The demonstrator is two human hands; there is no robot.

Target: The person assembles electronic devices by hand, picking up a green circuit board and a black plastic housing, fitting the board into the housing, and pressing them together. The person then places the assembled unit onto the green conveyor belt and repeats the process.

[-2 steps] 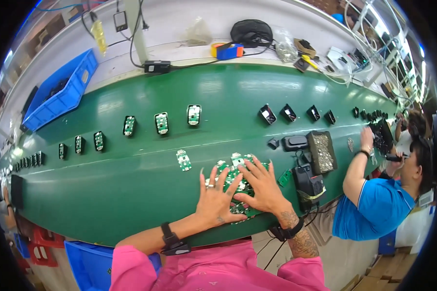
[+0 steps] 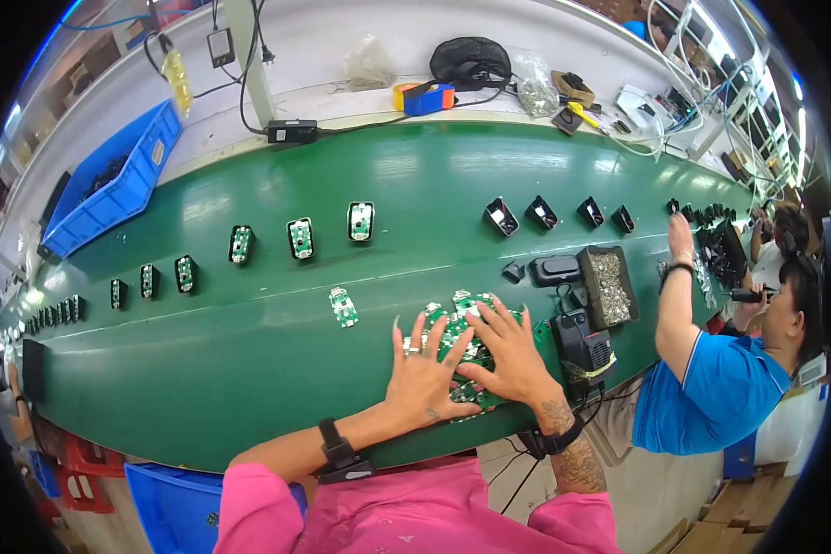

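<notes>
A loose pile of green circuit boards (image 2: pixel 463 303) lies near the front of the bench, partly hidden under my hands. My left hand (image 2: pixel 423 380) rests on its left side, fingers spread. On the right side lies my right hand (image 2: pixel 511 358), also with fingers stretched and apart, its thumb close to the left hand's fingers. One single circuit board (image 2: pixel 343 308) lies apart, left of the pile. Farther back stand black housings with boards inside them, such as this filled housing (image 2: pixel 361 222). To their right is a row of black housings (image 2: pixel 501 217) with no green board visible in them.
Right of the pile stand a black powered device (image 2: pixel 584 345) and a tray of small metal parts (image 2: pixel 609 288). A co-worker in a blue shirt (image 2: pixel 725 392) reaches over the bench at the right. A blue bin (image 2: pixel 115 189) stands at the back left, another blue bin (image 2: pixel 171 508) below the bench edge.
Both my hands have slid to the right, and the boards under them have shifted the same way. The co-worker's hand has moved farther back, toward the row of housings.
</notes>
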